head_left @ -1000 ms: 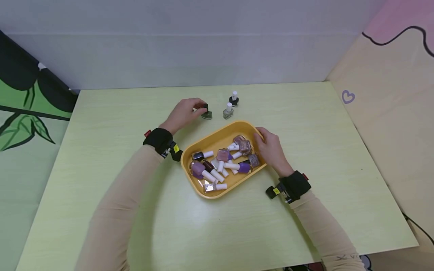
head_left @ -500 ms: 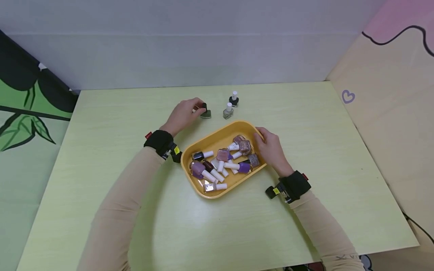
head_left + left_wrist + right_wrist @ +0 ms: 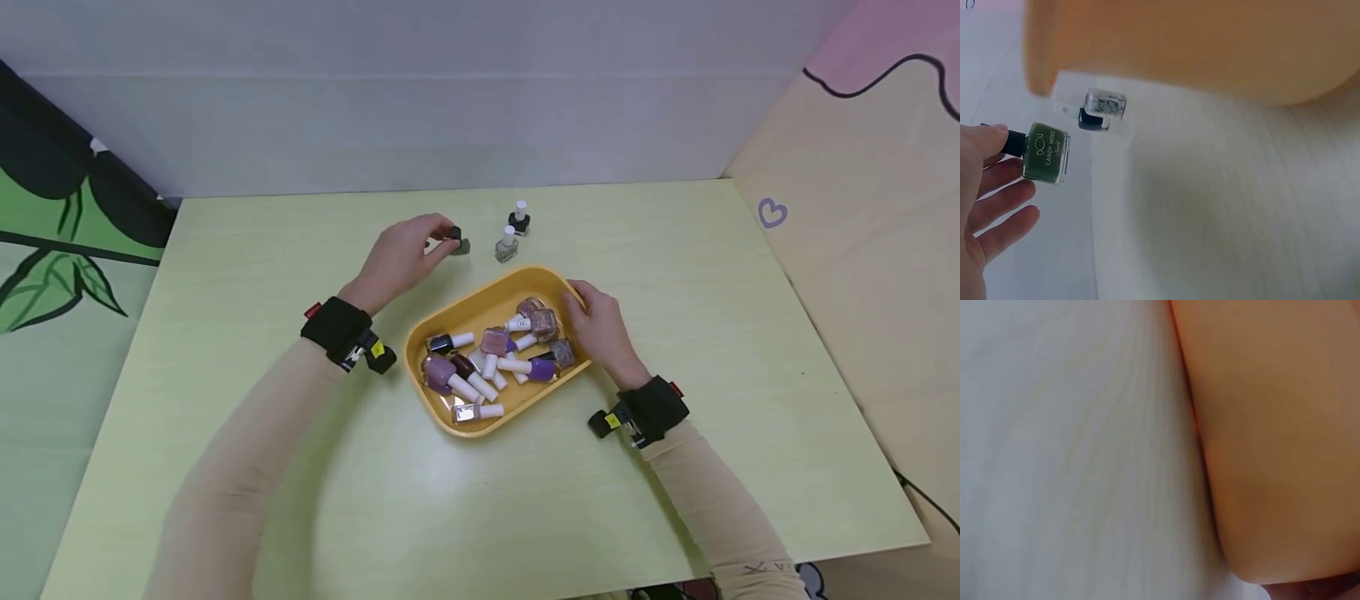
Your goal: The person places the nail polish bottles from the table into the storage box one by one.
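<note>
My left hand [image 3: 401,254] pinches a green nail polish bottle [image 3: 1046,153] by its black cap, between thumb and index finger. The other fingers spread out below it in the left wrist view. In the head view the bottle is partly behind the fingertips, beyond the back left of a yellow tray [image 3: 480,302]. My right hand [image 3: 603,335] grips the tray's right end, thumb at the rim; its other fingers are mostly hidden. Inside the tray lie several nail polish bottles in purple, pink, dark and clear tones, among them a violet one [image 3: 542,370] with a white cap.
Behind the tray stand two upright white-capped bottles, a clear glittery one [image 3: 506,247] and a black one [image 3: 519,222]. The pale wooden table [image 3: 420,517] meets a grey-blue wall panel [image 3: 450,133] at its back edge.
My left wrist has shifted slightly left and toward me, and the green bottle has tilted in the fingers. My right hand and the tray stay nearly where they were.
</note>
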`<state>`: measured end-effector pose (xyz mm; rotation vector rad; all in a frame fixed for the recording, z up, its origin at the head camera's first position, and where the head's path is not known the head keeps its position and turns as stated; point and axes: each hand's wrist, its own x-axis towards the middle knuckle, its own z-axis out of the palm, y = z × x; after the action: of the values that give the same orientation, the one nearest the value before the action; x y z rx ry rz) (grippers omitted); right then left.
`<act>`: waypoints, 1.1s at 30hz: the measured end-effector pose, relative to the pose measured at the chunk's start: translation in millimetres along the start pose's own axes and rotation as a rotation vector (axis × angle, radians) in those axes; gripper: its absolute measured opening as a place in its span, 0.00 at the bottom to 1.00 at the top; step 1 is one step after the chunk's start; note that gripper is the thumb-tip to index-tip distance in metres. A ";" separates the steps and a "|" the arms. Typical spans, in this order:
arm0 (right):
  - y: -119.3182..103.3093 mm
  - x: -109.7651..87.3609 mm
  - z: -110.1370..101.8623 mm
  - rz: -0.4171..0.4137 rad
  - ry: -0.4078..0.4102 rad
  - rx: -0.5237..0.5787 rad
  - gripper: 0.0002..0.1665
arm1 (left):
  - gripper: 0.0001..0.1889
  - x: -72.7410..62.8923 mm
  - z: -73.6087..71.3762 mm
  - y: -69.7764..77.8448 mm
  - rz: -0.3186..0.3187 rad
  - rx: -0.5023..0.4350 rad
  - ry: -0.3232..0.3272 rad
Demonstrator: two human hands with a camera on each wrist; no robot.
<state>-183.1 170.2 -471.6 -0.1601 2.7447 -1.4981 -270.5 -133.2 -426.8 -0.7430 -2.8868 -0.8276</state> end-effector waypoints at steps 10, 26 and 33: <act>1.0 0.6 -0.7 -0.021 0.003 -0.015 0.20 | 0.15 -31.9 -8.7 30.9 0.157 0.056 0.062; 0.1 1.2 -1.2 -0.009 0.004 0.002 0.20 | 0.15 -79.5 4.2 47.8 0.405 0.137 0.128; 0.1 0.6 -0.9 0.000 0.003 -0.006 0.21 | 0.17 -93.1 10.3 52.7 0.464 0.185 0.095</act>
<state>-183.7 171.0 -471.2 -0.1578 2.7513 -1.4921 -163.1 -129.4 -426.0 -1.2404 -2.5023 -0.5151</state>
